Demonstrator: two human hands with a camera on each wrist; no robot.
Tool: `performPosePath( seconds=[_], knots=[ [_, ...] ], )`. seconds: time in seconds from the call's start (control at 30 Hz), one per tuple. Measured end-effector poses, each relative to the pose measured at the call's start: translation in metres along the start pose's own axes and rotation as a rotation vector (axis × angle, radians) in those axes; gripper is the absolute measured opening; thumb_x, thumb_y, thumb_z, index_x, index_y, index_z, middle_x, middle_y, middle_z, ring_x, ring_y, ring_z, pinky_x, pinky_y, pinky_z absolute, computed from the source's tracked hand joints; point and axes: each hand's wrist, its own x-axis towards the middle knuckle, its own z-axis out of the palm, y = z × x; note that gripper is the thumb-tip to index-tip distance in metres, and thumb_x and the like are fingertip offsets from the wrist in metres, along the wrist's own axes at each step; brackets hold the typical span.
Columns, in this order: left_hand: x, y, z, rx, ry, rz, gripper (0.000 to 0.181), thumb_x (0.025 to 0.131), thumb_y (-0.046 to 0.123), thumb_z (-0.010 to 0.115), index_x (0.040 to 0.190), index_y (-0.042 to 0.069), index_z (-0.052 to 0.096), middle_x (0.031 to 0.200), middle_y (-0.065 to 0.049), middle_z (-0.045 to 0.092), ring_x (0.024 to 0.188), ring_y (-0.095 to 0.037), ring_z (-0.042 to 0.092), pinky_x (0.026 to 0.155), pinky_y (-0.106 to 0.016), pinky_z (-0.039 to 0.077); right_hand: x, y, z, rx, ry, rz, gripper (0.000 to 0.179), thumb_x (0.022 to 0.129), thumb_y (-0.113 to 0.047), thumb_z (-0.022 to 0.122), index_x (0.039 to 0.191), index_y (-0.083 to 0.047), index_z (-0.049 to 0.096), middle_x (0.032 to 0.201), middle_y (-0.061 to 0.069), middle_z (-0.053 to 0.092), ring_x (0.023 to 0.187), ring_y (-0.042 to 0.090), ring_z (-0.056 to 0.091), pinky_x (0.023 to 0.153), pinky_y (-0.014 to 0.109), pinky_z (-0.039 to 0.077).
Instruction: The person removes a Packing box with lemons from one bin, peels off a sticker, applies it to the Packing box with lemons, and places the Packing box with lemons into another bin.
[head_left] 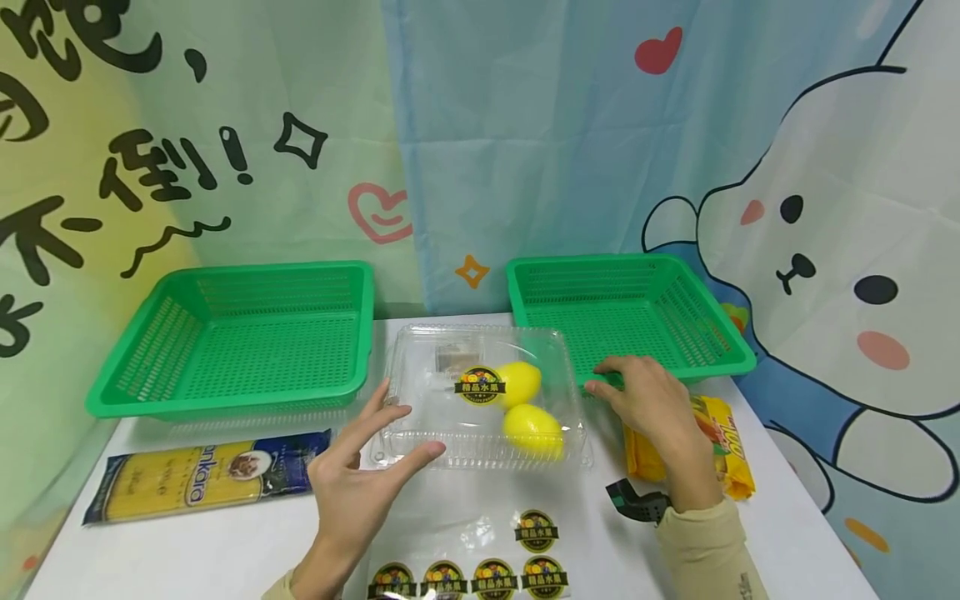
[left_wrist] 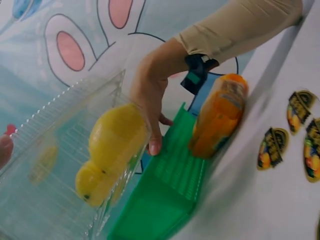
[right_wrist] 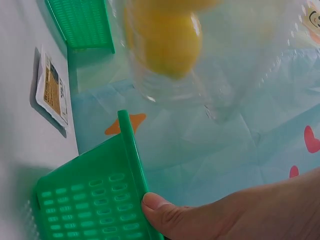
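Observation:
A clear plastic clamshell box with two lemons at its right end is raised above the table. A round black-and-gold sticker is on its lid. My left hand grips the box's front left corner, thumb along the front and a finger over the lid. Over on the right, my right hand pinches the front rim of the right green basket. The thumb lies on that rim in the right wrist view, and the other fingers are mostly hidden.
Another green basket stands back left, with a spaghetti pack before it. A yellow-orange packet lies under my right forearm. A sticker sheet lies in front. A small flat packet lies behind the box.

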Motion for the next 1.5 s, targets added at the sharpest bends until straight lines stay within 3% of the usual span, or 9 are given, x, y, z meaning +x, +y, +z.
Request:
performPosePath(
  seconds=[0.37, 0.57, 0.67, 0.83, 0.9, 0.97, 1.2, 1.37, 1.5],
  knots=[
    [0.021, 0.002, 0.040, -0.074, 0.044, -0.126, 0.045, 0.067, 0.004, 0.098, 0.107, 0.006, 0.080, 0.127, -0.014, 0.074, 0.138, -0.026, 0.060, 0.114, -0.033, 0.048, 0.002, 0.001, -0.003, 0.003, -0.022, 0.016, 0.034, 0.100, -0.026, 0.068, 0.129, -0.008, 0.072, 0.125, 0.022, 0.071, 0.119, 0.045, 0.061, 0.091, 0.067, 0.052],
    [0.032, 0.001, 0.058, -0.078, 0.058, -0.122, 0.042, 0.068, 0.007, 0.098, 0.106, 0.007, 0.081, 0.113, -0.011, 0.079, 0.138, -0.027, 0.060, 0.110, -0.034, 0.051, 0.001, 0.003, -0.005, 0.003, -0.008, 0.012, 0.021, 0.101, -0.023, 0.061, 0.110, -0.007, 0.071, 0.103, 0.015, 0.070, 0.103, 0.038, 0.062, 0.087, 0.062, 0.053],
    [0.037, 0.001, 0.067, -0.067, 0.061, -0.134, 0.040, 0.071, 0.012, 0.098, 0.107, 0.009, 0.081, 0.120, -0.011, 0.078, 0.138, -0.023, 0.060, 0.108, -0.032, 0.053, 0.001, 0.003, -0.006, 0.017, 0.004, 0.020, 0.024, 0.103, -0.028, 0.061, 0.111, -0.007, 0.069, 0.103, 0.015, 0.069, 0.102, 0.038, 0.062, 0.086, 0.061, 0.053],
    [0.046, -0.004, 0.084, -0.056, 0.062, -0.171, 0.038, 0.073, 0.020, 0.098, 0.107, 0.015, 0.081, 0.140, -0.008, 0.068, 0.137, -0.015, 0.060, 0.083, -0.026, 0.059, -0.002, 0.004, -0.004, 0.031, 0.043, -0.006, 0.044, 0.096, -0.028, 0.078, 0.129, -0.005, 0.061, 0.114, 0.022, 0.070, 0.104, 0.043, 0.065, 0.083, 0.063, 0.056],
    [0.049, -0.006, 0.092, -0.063, 0.056, -0.185, 0.038, 0.074, 0.023, 0.097, 0.107, 0.017, 0.081, 0.140, -0.006, 0.068, 0.138, -0.013, 0.059, 0.065, -0.025, 0.054, -0.002, 0.003, -0.003, 0.027, 0.047, 0.001, 0.053, 0.094, -0.030, 0.080, 0.133, -0.003, 0.057, 0.117, 0.025, 0.068, 0.101, 0.042, 0.065, 0.081, 0.061, 0.056],
    [0.052, -0.008, 0.098, -0.073, 0.049, -0.194, 0.038, 0.075, 0.025, 0.097, 0.109, 0.017, 0.081, 0.139, -0.005, 0.069, 0.138, -0.012, 0.058, 0.062, -0.025, 0.052, -0.001, 0.003, -0.003, 0.029, 0.039, 0.017, 0.053, 0.095, -0.035, 0.079, 0.130, -0.003, 0.057, 0.118, 0.025, 0.068, 0.099, 0.040, 0.065, 0.080, 0.060, 0.057],
    [0.059, -0.016, 0.117, -0.097, 0.064, -0.222, 0.039, 0.077, 0.029, 0.095, 0.111, 0.016, 0.081, 0.127, -0.006, 0.075, 0.138, -0.013, 0.059, 0.082, -0.029, 0.060, 0.002, 0.002, -0.003, 0.010, -0.007, 0.027, 0.045, 0.098, -0.039, 0.074, 0.128, -0.005, 0.070, 0.128, 0.022, 0.070, 0.111, 0.044, 0.065, 0.083, 0.059, 0.056],
    [0.063, -0.017, 0.128, -0.085, 0.069, -0.230, 0.038, 0.076, 0.032, 0.095, 0.108, 0.016, 0.081, 0.122, -0.011, 0.077, 0.137, -0.012, 0.059, 0.068, -0.032, 0.059, 0.003, 0.003, -0.003, 0.012, -0.026, 0.020, 0.038, 0.099, -0.038, 0.072, 0.125, -0.010, 0.075, 0.129, 0.019, 0.071, 0.117, 0.045, 0.063, 0.084, 0.059, 0.056],
    [0.068, -0.016, 0.139, -0.098, 0.065, -0.245, 0.038, 0.077, 0.035, 0.094, 0.107, 0.016, 0.082, 0.115, -0.008, 0.079, 0.139, -0.011, 0.058, 0.099, -0.039, 0.058, 0.004, 0.004, -0.004, 0.010, -0.031, 0.016, 0.037, 0.099, -0.039, 0.072, 0.124, -0.012, 0.076, 0.129, 0.019, 0.071, 0.118, 0.045, 0.064, 0.085, 0.060, 0.056]
  ],
)
